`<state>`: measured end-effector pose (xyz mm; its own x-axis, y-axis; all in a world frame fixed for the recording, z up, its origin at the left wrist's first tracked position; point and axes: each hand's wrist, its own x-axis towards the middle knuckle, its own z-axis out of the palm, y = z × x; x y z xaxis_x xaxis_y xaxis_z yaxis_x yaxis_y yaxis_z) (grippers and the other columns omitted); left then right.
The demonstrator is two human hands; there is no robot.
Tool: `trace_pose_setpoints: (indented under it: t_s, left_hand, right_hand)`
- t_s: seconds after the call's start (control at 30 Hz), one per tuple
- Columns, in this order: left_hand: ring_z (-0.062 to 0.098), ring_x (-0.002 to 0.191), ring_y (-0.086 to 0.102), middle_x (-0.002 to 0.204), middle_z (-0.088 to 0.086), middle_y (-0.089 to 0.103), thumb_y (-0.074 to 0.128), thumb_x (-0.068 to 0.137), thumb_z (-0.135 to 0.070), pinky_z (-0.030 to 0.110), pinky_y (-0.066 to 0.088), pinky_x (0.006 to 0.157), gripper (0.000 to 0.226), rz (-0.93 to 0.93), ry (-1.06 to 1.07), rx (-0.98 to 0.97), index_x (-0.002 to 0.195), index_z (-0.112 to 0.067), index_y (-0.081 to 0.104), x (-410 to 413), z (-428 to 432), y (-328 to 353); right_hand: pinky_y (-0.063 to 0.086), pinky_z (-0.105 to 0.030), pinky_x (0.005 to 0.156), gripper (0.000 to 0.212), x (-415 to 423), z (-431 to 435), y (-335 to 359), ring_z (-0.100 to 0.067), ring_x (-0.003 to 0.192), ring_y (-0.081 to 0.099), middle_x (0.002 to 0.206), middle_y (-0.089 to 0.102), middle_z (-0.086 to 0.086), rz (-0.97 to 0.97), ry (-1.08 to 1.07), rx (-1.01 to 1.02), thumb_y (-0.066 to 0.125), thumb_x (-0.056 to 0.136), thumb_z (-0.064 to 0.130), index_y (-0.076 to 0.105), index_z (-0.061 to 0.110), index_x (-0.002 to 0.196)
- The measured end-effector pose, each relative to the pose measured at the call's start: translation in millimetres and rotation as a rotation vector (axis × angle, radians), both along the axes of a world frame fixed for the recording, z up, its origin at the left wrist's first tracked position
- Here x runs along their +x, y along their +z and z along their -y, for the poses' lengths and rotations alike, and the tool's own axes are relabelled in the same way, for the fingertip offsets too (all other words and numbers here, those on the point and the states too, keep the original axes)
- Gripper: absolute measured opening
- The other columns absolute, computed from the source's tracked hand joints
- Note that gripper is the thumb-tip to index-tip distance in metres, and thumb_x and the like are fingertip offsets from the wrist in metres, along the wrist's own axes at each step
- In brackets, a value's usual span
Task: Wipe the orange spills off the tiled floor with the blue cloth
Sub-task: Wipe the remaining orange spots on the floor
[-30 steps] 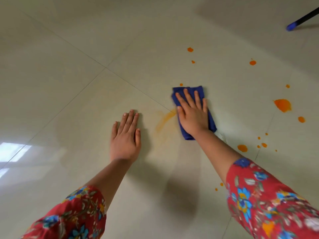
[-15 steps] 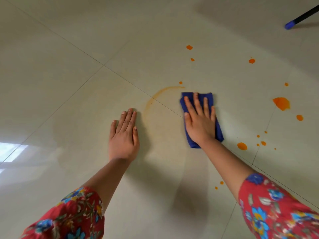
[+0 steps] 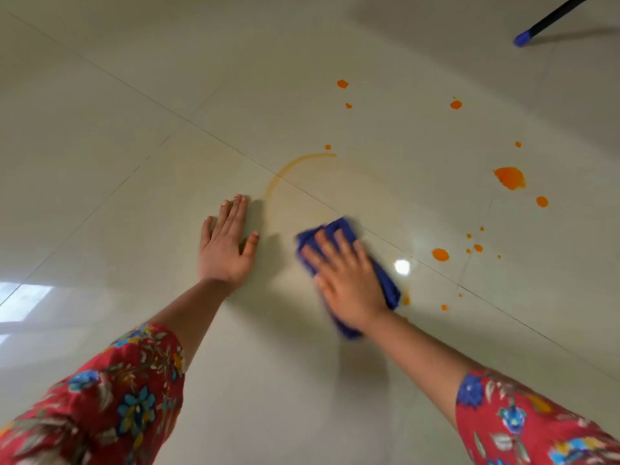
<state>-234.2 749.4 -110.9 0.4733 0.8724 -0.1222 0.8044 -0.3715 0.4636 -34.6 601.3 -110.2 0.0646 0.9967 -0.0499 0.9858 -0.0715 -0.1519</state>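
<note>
A folded blue cloth [image 3: 339,229] lies flat on the cream tiled floor [image 3: 100,146], and my right hand [image 3: 345,280] presses down on it with straight, spread fingers; both are motion-blurred. My left hand [image 3: 226,246] rests flat on the floor to the cloth's left, holding nothing. A thin curved orange smear [image 3: 285,171] arcs beyond both hands. A large orange spill [image 3: 510,177] sits at the right, a medium drop [image 3: 440,254] lies right of the cloth, and several small drops are scattered around, including one far drop [image 3: 342,83].
A black pole with a blue tip [image 3: 521,38] touches the floor at the top right. Grout lines cross the floor diagonally. A bright window reflection [image 3: 23,300] shows on the tile at the left edge.
My right hand has dragged the cloth toward me and to the left, away from the smear's far end. My left hand stays planted on the floor.
</note>
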Motion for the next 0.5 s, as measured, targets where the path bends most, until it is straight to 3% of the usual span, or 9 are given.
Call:
trace_pose_setpoints:
  t_s: [0.07,0.1,0.2,0.37,0.4,0.5]
  left_hand:
    - [0.009,0.148,-0.003,0.161,-0.009,0.005,0.017,0.092,-0.053,0.037,-0.003,0.12,0.068,0.008,-0.083,-0.023,0.154,-0.028,0.005,-2,6,8]
    - [0.01,0.148,-0.002,0.161,-0.009,0.005,0.018,0.093,-0.053,0.037,-0.002,0.12,0.068,0.0,-0.133,-0.016,0.154,-0.027,0.007,-4,12,11]
    - [0.012,0.148,0.006,0.16,-0.009,0.008,0.02,0.094,-0.051,0.034,0.002,0.12,0.066,-0.048,-0.331,0.036,0.154,-0.023,0.012,2,52,26]
    - [0.007,0.148,-0.001,0.159,-0.013,-0.007,0.007,0.09,-0.059,0.027,0.0,0.118,0.071,-0.215,-0.549,-0.107,0.153,-0.029,-0.002,29,107,38]
    - [0.007,0.148,-0.002,0.159,-0.012,-0.01,0.012,0.093,-0.058,0.028,0.001,0.119,0.069,-0.263,-0.551,-0.123,0.153,-0.027,-0.002,35,113,43]
    - [0.01,0.148,-0.002,0.16,-0.009,-0.012,0.022,0.101,-0.046,0.03,0.003,0.12,0.062,-0.419,-0.574,-0.077,0.153,-0.024,-0.004,41,119,57]
  right_hand:
    - [0.011,-0.046,0.119,0.05,-16,67,2,-0.026,0.149,0.012,0.161,0.018,0.006,-0.016,0.291,-0.037,0.034,0.1,0.04,0.024,0.04,0.15]
    - [0.008,-0.044,0.12,0.05,-14,96,4,-0.023,0.15,0.009,0.161,0.016,0.009,-0.037,0.329,-0.063,0.034,0.101,0.041,0.023,0.042,0.15]
    - [0.015,-0.047,0.117,0.049,32,134,7,-0.022,0.149,0.011,0.16,0.019,0.01,0.005,0.248,-0.057,0.029,0.101,0.045,0.023,0.043,0.149]
    - [0.017,-0.049,0.117,0.05,66,73,8,-0.024,0.148,0.019,0.158,0.028,0.008,-0.034,-0.279,-0.043,0.03,0.098,0.041,0.031,0.038,0.148]
    - [0.015,-0.048,0.117,0.05,56,79,8,-0.026,0.147,0.02,0.158,0.028,0.006,-0.037,-0.301,-0.019,0.031,0.098,0.041,0.031,0.037,0.148]
    - [0.009,-0.047,0.119,0.051,17,155,8,-0.023,0.149,0.011,0.161,0.016,0.009,-0.035,-0.066,-0.078,0.031,0.101,0.041,0.021,0.039,0.151]
